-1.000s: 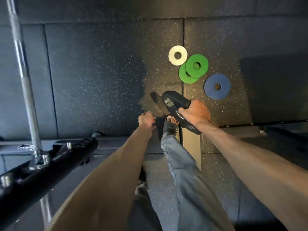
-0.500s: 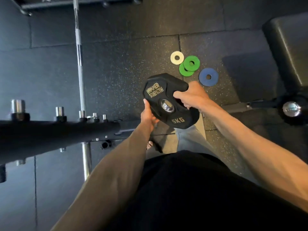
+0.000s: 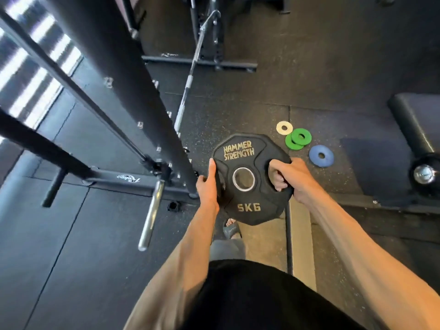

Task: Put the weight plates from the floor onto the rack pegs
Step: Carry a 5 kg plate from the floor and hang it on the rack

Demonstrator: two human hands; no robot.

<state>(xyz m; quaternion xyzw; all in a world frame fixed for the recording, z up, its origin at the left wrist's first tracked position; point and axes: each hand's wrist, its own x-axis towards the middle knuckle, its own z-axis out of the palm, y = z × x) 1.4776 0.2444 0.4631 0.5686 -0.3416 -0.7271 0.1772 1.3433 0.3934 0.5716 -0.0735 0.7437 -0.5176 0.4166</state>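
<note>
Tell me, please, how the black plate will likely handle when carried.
Probably heavy for its size: the plate is marked 5KG, and the left hand grips its edge. Likely secure, as the right hand hooks through it. Its faceted rim should resist rolling.

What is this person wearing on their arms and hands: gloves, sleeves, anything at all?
Nothing. The left hand and right hand are bare: no gloves, rings or watch show. The left forearm and right forearm have no sleeves in view. A black garment covers the body below.
</note>
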